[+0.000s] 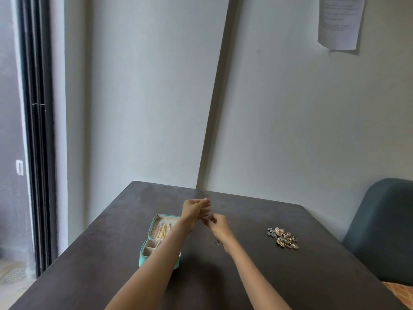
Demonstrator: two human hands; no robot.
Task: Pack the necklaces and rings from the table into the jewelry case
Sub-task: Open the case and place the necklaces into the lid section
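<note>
- Head view: both hands are raised above the dark table (pixel 111 253), meeting near its middle, arms reaching in from the near edge.
- The left hand (pixel 195 209) is held up with its fingers straight and loosely spread, tips pointing toward the right hand; it grips nothing that shows.
- The right hand (pixel 218 225) sits just below and to the right of the left one, its fingers curled together as if pinching something small at the left hand's fingertips. What it pinches is too small and blurred to tell, so whether it holds anything cannot be told.
- A small ring (pixel 217 242) appears just below the right wrist; whether it lies on the table or hangs cannot be told.
- The jewelry case (pixel 156 240) lies open to the left of the hands, below the left forearm, which crosses over its right side. It is teal outside and pale inside.
- Gold and rose necklaces (pixel 164 230) lie in the case's far half; the near half shows small compartments.
- A pile of rings (pixel 285 238) lies on the table well to the right of the right hand, apart from both hands.
- A dark green chair (pixel 384 231) stands beyond the table's right edge.
- A sheet of paper (pixel 340 21) hangs on the wall high above and to the right of the hands.
</note>
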